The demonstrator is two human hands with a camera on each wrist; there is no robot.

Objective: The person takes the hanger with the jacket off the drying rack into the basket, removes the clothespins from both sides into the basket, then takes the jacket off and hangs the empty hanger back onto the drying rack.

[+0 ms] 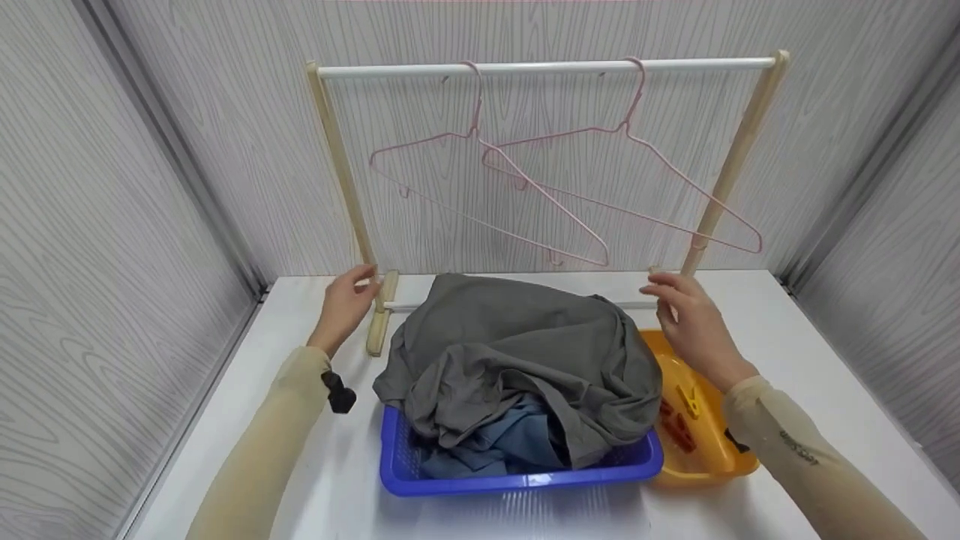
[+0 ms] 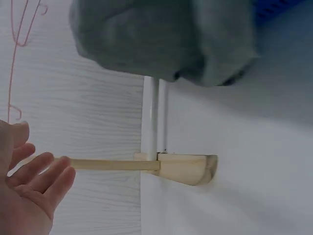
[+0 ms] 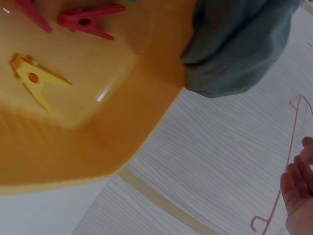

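Observation:
My left hand [image 1: 345, 304] is raised beside the left post of a small drying rack, its fingers loosely bent around nothing. Over to the right, my right hand [image 1: 694, 322] hovers above the orange basin [image 1: 720, 461], fingers relaxed and holding nothing. Between the hands, a heaped grey cloth garment [image 1: 525, 307] covers most of a blue plastic basket [image 1: 517, 484]. Blue fabric [image 1: 517, 435] shows beneath its front fold. Both wrist views show bare, loosely spread fingers, on the left hand [image 2: 34, 191] and the right hand [image 3: 299, 191].
Two pink wire hangers hang from the rack's white bar [image 1: 555, 67] behind the basket. A wooden foot [image 1: 377, 332] of the rack stands on the white table [image 1: 330, 480]. In the basin lie a yellow clothespin [image 3: 41, 73] and red clothespins [image 3: 90, 17].

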